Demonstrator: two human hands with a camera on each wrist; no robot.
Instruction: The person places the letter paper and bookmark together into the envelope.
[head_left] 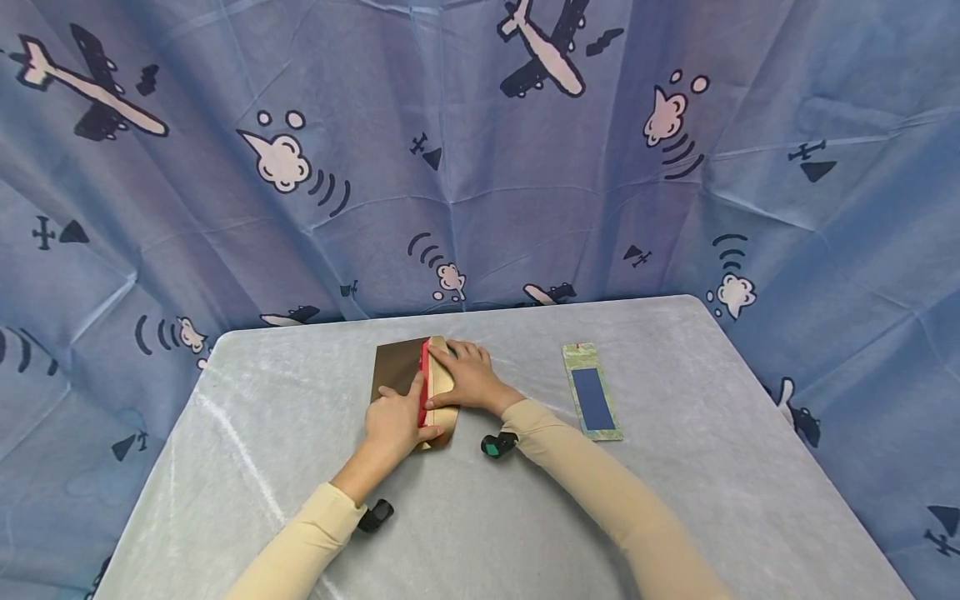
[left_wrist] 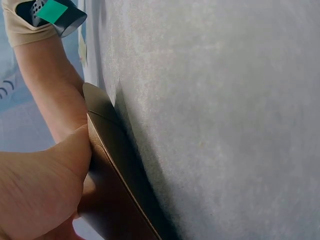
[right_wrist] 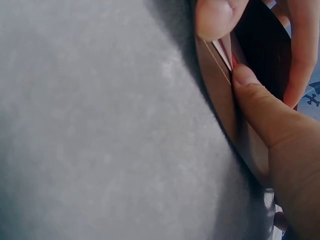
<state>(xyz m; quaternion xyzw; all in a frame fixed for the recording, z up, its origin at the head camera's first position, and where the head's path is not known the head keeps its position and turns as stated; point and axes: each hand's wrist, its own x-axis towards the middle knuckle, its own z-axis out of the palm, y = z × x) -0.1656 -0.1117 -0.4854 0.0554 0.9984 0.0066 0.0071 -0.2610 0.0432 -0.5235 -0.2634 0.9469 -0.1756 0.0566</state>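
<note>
A brown leather-look folder (head_left: 397,365) lies partly opened on the table, with a red strip (head_left: 424,375) along its middle and a cream-toned part to the right. My left hand (head_left: 392,421) grips it from the near left, index finger along the red strip and thumb at the near edge. From the right, my right hand (head_left: 468,379) holds the cream-toned side with spread, bent fingers. In the right wrist view, the right thumb (right_wrist: 250,85) presses at the opening beside thin pale and red layers (right_wrist: 227,52). The stitched edge of the folder (left_wrist: 115,165) shows in the left wrist view.
A long green-patterned piece (head_left: 609,417) with a dark blue panel lies to the right of the hands. Both rest on a table with a light grey cloth (head_left: 300,442). Behind its far edge hangs a blue curtain (head_left: 390,167) printed with planes.
</note>
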